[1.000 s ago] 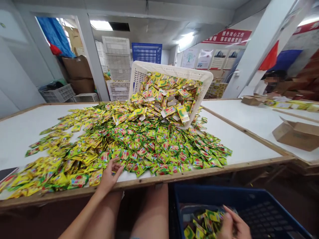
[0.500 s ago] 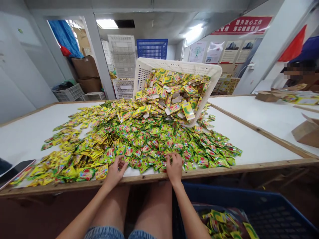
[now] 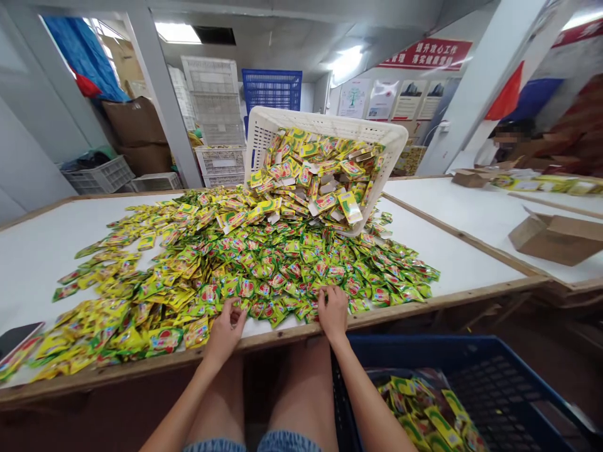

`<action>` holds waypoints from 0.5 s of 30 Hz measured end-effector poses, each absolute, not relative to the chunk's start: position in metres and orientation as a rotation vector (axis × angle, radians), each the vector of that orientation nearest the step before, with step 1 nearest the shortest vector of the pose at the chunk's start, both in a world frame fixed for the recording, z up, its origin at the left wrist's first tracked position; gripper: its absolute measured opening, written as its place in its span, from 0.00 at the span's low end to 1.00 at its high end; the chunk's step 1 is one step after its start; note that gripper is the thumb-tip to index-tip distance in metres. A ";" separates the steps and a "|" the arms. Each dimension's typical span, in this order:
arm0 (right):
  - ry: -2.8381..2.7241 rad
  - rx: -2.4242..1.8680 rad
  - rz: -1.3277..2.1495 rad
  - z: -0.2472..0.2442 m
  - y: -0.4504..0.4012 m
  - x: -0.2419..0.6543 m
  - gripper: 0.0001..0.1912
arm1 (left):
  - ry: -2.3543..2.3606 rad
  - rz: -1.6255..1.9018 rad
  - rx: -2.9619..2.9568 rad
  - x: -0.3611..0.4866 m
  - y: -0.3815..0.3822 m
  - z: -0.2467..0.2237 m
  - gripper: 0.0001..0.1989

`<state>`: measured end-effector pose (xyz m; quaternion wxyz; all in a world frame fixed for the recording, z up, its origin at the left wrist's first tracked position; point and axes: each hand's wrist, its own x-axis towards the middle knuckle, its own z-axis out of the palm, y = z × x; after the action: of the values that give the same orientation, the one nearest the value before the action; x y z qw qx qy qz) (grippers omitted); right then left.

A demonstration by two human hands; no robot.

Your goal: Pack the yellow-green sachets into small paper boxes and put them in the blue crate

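Observation:
My left hand is at the table's front edge, its fingers curled with thumb and fingertips near each other; what lies between them is too small to make out. To its right, my right hand rests at the near side of the pile of green packets, fingers bent down onto them and fingertips partly hidden. Yellow packets spread over the left side. A white basket lies tipped toward me behind the pile, with small yellow boxes spilling from it.
A blue crate with yellow-green packs stands below the table at right. A phone lies at the left edge. Wooden strips border the white tabletop. Open cartons stand at right, and a person is partly visible farther back.
The camera view has turned to the right, so most surroundings appear shifted left. Both hands stay at nearly the same places by the pile, with little change in their finger poses.

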<state>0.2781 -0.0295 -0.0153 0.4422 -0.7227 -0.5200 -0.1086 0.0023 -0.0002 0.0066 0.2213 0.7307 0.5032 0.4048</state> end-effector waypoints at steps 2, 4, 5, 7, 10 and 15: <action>-1.284 -1.812 -0.284 -0.016 -0.029 0.277 0.10 | 1.381 1.130 2.021 0.002 0.000 0.006 0.15; -1.273 -1.826 -0.296 -0.016 -0.029 0.277 0.10 | 1.363 1.140 2.022 0.001 0.000 0.006 0.15; -1.266 -1.831 -0.303 -0.016 -0.029 0.276 0.10 | 1.351 1.141 2.024 0.000 0.000 0.006 0.15; -1.257 -1.838 -0.316 -0.016 -0.029 0.276 0.11 | 1.340 1.140 2.025 -0.001 0.000 0.006 0.15; -1.252 -1.843 -0.334 -0.016 -0.029 0.274 0.11 | 1.333 1.121 2.027 -0.003 0.000 0.006 0.15; -1.252 -1.845 -0.352 -0.016 -0.028 0.273 0.12 | 1.302 1.102 2.041 -0.005 0.001 0.004 0.14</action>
<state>0.2734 -0.0277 -0.0159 0.4276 -0.7388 -0.5014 -0.1410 -0.0053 0.0006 0.0041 0.2387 0.7451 0.4753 0.4025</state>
